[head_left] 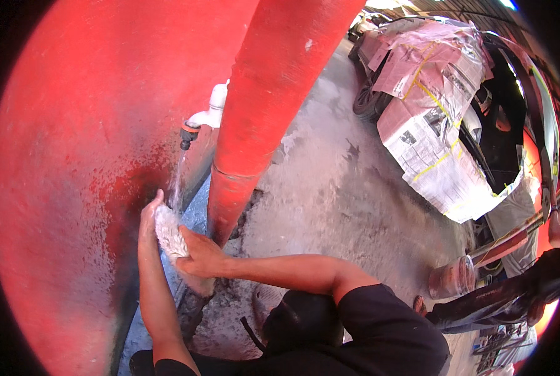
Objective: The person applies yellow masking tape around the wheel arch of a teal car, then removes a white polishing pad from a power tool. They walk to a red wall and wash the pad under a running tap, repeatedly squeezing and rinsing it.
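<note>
A thin stream of water (178,178) runs from a white tap (212,114) with a dark and orange hose fitting (188,134). Under it, a white, shaggy, wet-looking pad or cloth (169,230) is pressed between my hands; its exact kind cannot be made out. My left hand (147,218) lies along its left side, fingertips pointing up toward the stream. From the right, my right hand (200,254) grips its lower part, the thumb toward the top. My palms and some fingers are hidden.
The red wall (73,125) stands close on the left, beside a thick red pipe or column (255,106). At the right, a car (430,113) is covered with newspaper and yellow tape. A bucket (452,277) and another person's legs (480,307) are at the lower right.
</note>
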